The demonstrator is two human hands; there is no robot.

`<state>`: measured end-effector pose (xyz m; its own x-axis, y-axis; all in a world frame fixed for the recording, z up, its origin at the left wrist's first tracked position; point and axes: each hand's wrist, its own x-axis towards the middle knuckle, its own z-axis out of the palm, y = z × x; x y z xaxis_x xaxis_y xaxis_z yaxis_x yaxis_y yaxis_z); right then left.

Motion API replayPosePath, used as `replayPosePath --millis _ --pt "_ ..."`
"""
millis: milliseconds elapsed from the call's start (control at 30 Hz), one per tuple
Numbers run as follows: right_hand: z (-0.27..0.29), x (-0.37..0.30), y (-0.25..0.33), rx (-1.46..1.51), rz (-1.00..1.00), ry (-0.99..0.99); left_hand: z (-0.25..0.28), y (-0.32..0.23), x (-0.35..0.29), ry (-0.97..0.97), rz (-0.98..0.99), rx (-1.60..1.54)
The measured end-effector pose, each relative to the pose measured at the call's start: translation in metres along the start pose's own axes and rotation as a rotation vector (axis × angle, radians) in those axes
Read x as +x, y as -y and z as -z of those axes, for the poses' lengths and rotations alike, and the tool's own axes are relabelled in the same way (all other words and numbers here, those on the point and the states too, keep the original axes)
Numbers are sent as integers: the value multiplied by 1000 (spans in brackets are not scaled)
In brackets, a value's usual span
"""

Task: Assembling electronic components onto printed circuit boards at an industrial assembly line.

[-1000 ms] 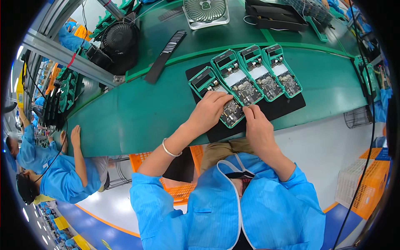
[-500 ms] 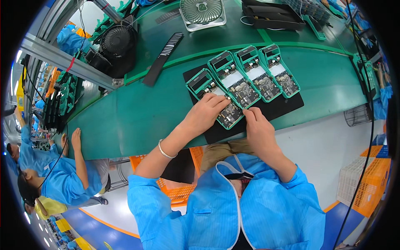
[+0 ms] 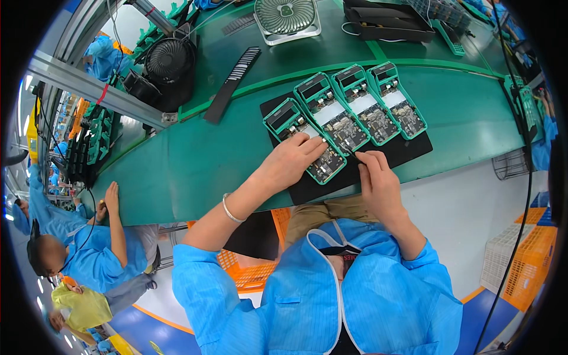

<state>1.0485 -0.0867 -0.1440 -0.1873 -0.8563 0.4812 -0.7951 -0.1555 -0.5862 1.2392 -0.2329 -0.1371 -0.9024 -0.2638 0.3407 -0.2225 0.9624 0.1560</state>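
Four green housings with circuit boards lie side by side in front of me. On the leftmost green housing (image 3: pixel 284 116), my left hand (image 3: pixel 288 161) lies with bent fingers gripping it across the board's middle. Just off that housing's right edge is my right hand (image 3: pixel 378 177), thumb and forefinger pinched together. Something thin and dark seems to stick out from those fingertips toward the board, too small to name. The second housing (image 3: pixel 336 115), third housing (image 3: pixel 368 106) and rightmost housing (image 3: pixel 399 102) stand untouched, their boards facing up. Under them all spreads a black mat (image 3: pixel 402 155).
Beyond the housings stand a white fan (image 3: pixel 287 16), a black fan (image 3: pixel 170 59), a dark slotted strip (image 3: pixel 232 83) and a black tray (image 3: pixel 387 22). An orange crate (image 3: pixel 244 275) sits below the bench (image 3: pixel 160 183). At the left a co-worker in blue (image 3: pixel 97 242) has hands at the bench edge.
My right hand has drawn slightly right, away from the leftmost housing, its fingers now pinched. My left hand stays nearly in place. The co-worker at the left has shifted posture.
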Motion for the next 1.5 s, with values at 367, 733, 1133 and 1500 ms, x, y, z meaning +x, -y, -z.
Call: replayPosePath --millis 367,733,1133,1500 --pt "3 2 0 51 12 60 2 14 7 18 -47 -15" --pt "-11 2 11 -218 61 228 2 8 7 25 -15 20" --pt "-8 7 21 -452 159 332 -1 -4 12 16 57 25" --pt "7 14 -15 -260 -89 83 2 -9 20 -128 112 -158"
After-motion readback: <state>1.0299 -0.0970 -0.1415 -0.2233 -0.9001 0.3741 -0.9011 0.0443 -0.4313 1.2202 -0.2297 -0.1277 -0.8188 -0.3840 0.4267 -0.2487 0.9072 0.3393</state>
